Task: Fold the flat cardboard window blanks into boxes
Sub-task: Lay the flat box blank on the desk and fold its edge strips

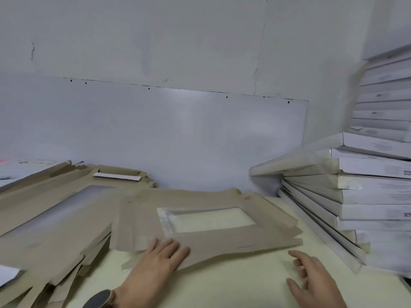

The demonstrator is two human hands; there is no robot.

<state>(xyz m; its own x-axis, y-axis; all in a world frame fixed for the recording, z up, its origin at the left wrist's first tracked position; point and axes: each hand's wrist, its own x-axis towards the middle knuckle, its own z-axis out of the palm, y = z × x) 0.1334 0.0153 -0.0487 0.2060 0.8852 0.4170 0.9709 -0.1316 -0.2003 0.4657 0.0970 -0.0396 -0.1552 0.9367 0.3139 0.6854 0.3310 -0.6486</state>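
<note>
Cardboard on one pale table point(222, 285): one stack of white boxes point(373, 210) right, one pile of blanks point(55, 245) left, one blank point(222, 238) flat at centre. Left hand point(158, 263) presses its near edge, fingers straight; right hand point(315, 283) hovers beside, open-fingered, empty.

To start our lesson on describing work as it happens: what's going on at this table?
A person is preparing to fold a cardboard window blank that lies flat on the pale table, with no fold made yet. The left hand rests with straight fingers on its near edge. The right hand is open near its right corner, off the cardboard. A pile of flat blanks lies to the left, and stacked white boxes stand on the right.
</note>
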